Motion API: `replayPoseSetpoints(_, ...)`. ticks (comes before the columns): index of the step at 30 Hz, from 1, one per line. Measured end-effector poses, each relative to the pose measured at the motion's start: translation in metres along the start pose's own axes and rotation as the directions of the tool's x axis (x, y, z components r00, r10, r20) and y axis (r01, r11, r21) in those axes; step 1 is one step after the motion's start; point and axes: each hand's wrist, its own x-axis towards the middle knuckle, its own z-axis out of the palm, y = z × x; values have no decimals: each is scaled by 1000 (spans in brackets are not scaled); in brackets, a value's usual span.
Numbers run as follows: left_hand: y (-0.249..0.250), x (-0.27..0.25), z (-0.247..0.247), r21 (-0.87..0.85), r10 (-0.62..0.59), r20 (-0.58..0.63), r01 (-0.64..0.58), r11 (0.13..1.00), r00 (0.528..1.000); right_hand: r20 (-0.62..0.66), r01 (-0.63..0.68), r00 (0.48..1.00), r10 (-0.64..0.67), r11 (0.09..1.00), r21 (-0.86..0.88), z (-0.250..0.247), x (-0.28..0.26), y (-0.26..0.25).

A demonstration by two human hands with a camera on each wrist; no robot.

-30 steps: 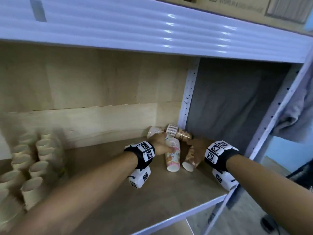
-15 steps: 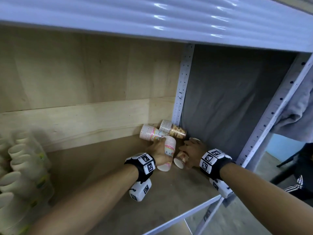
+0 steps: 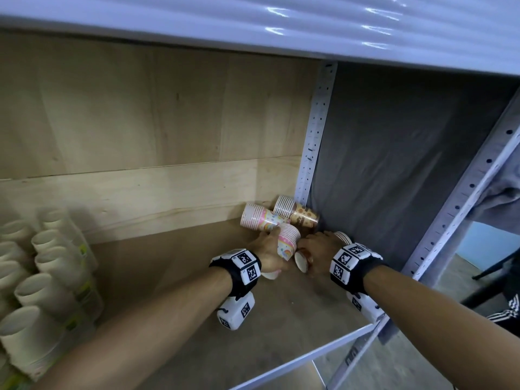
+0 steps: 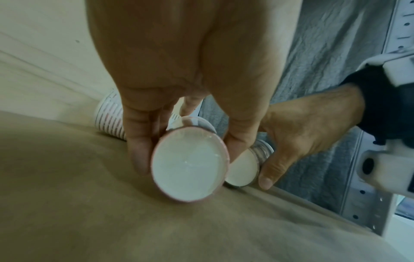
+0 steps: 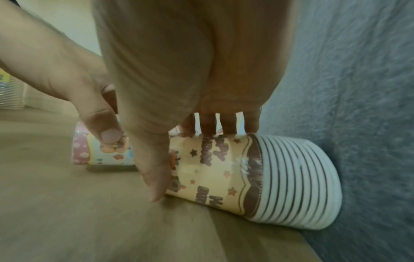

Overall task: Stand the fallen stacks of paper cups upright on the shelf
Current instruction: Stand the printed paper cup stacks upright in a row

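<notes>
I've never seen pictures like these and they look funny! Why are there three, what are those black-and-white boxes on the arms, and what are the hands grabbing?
A person wears three cameras: one on the head, one on each wrist. The checkered bands hold the wrist cameras. The big picture looks down at a wooden shelf. The left hand grips a fallen pink stack of cups; its wrist camera sees that stack's white bottom. The right hand grips a fallen brown-patterned stack. Two more fallen stacks lie behind, and plain cups sit at the left.
</notes>
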Motion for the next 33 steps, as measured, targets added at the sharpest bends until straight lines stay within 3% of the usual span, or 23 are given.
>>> replayPoseSetpoints(12,2,-22,-61,100,5,-10,-4,995,1000,-6,26,1000,-25,967,255,-39,-3,-14)
replayPoseSetpoints(19,0,-40,-94,170,-14,-78,27,985,997,-2,32,999,-33,972,233,-68,5,-35)
replayPoseSetpoints(27,-13,-62,-123,262,-75,-59,88,961,995,-28,116,993,-113,937,329,-91,23,-64)
replayPoseSetpoints(33,-32,-80,-139,237,-168,-43,174,956,985,-29,151,988,-150,931,332,-99,35,-86)
